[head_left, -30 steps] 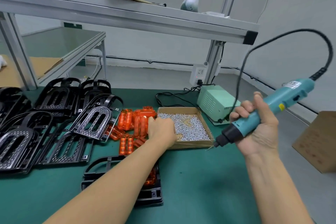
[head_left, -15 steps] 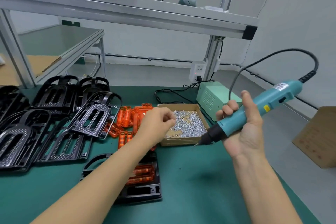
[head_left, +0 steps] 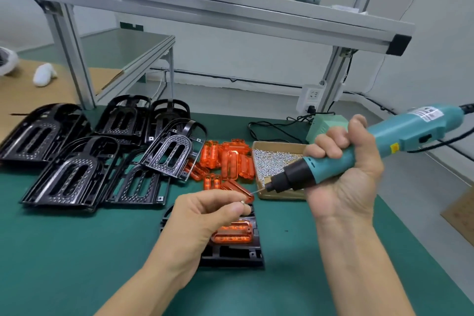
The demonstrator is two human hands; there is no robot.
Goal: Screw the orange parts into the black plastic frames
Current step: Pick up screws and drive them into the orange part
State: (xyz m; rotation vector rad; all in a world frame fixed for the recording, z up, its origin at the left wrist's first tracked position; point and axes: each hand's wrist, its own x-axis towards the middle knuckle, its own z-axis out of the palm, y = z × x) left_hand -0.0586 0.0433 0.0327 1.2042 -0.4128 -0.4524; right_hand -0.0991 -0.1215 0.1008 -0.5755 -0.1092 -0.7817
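Green bench mat (head_left: 77, 251). Left hand (head_left: 205, 215) pinches small silver screw (head_left: 242, 202) above black plastic frame (head_left: 236, 251) holding translucent orange part (head_left: 234, 232). Right hand (head_left: 343, 174) wraps teal electric screwdriver (head_left: 359, 151); thin bit slants down-left, tip just beside screw.

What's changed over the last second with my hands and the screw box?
The left hand left the screw box, where it was reaching a second ago, and drew back toward you; it now pinches a small screw above the black frame holding the orange part. The right hand lowered the electric screwdriver, its bit pointing at the screw. The spare frames and orange parts stayed put.
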